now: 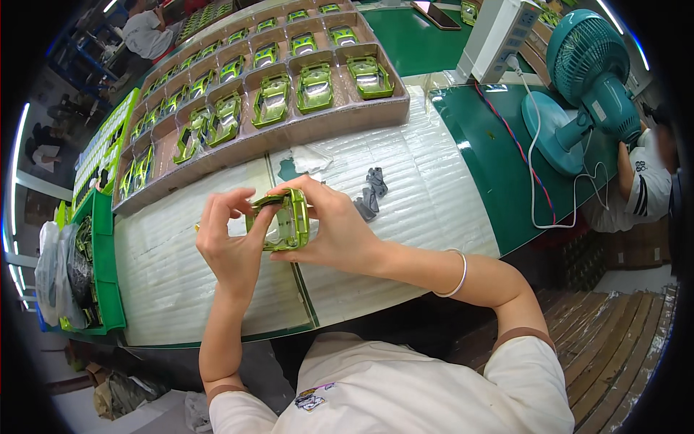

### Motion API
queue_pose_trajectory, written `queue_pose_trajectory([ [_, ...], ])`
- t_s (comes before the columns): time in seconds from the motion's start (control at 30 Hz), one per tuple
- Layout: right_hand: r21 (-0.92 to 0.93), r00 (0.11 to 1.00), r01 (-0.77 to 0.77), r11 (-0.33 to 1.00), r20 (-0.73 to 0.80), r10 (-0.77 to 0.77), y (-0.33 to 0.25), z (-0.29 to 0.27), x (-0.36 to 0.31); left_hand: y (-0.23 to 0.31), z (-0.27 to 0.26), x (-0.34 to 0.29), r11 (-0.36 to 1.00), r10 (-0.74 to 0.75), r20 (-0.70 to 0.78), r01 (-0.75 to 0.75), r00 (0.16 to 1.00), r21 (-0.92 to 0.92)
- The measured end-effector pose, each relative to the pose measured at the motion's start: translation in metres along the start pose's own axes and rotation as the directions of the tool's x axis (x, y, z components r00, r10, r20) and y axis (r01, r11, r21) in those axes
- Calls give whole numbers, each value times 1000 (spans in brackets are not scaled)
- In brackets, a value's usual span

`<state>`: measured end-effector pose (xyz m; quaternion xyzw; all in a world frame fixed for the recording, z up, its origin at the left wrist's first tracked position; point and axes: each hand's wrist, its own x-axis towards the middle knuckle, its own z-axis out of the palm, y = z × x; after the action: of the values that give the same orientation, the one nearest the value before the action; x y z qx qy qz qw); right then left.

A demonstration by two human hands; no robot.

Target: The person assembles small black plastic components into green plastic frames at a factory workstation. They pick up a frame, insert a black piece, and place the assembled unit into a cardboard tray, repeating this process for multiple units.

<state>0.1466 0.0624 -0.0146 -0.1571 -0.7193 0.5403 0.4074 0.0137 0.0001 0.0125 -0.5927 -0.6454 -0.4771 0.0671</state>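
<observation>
Over the padded tabletop I hold a green toy car body shell [295, 226] with clear windows, tilted on its side. My right hand [336, 223] grips it from the right, fingers over its top edge and thumb under it. The left thumb of my left hand [230, 235] presses at the shell's upper left, its fingers curled beside it. Under that thumb tip sits a small dark piece [270, 200], partly hidden. Several loose dark grey parts [372, 192] lie on the white foam sheet [426, 195] beyond my right hand.
A partitioned cardboard tray [289, 135] of similar green shells spans the back. At left stands a green crate [108, 267] with plastic bags. On the right are a teal fan [589, 65], a white power strip post [499, 40], cables, and another person [643, 181].
</observation>
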Motion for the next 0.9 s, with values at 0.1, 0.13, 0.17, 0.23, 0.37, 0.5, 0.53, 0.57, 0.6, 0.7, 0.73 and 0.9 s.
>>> queue_pose_trajectory([
  [0.1,-89,999,37,995,-16,-39,-1,1,-1,0,1,8,983,169,76,-174,983,66],
  [0.13,-130,998,55,990,-18,-58,-3,1,-2,-7,2,4,984,169,122,-174,978,25],
  [0.17,-146,999,52,988,-8,-54,-4,1,-1,-12,3,1,985,171,168,-171,971,-15],
  [0.23,-173,999,41,984,0,-42,-5,-1,-1,-15,3,-1,989,145,175,-145,974,-16],
  [0.37,-142,996,86,986,-5,-87,0,1,-2,-19,6,-5,993,120,114,-122,986,6],
  [0.5,-101,983,178,979,-28,-181,1,7,-2,-21,6,-7,994,95,15,-94,995,-51],
  [0.53,-87,981,190,978,-29,-193,2,9,-2,-21,6,-8,996,55,8,-54,998,-77],
  [0.57,-62,988,157,986,-1,-157,5,9,-2,-23,7,-8,995,15,1,-15,1000,-103],
  [0.6,-48,994,109,993,21,-108,6,8,-2,-24,7,-8,991,-24,-5,23,1000,-128],
  [0.7,-56,998,41,998,44,-39,7,2,-2,-22,8,-3,970,-52,133,81,990,-229],
  [0.73,-89,997,70,994,22,-68,5,1,-2,-25,8,-3,965,-58,161,97,985,-244],
  [0.9,-102,998,-57,993,31,61,-4,7,0,-24,8,-14,831,-289,117,310,950,-462],
])
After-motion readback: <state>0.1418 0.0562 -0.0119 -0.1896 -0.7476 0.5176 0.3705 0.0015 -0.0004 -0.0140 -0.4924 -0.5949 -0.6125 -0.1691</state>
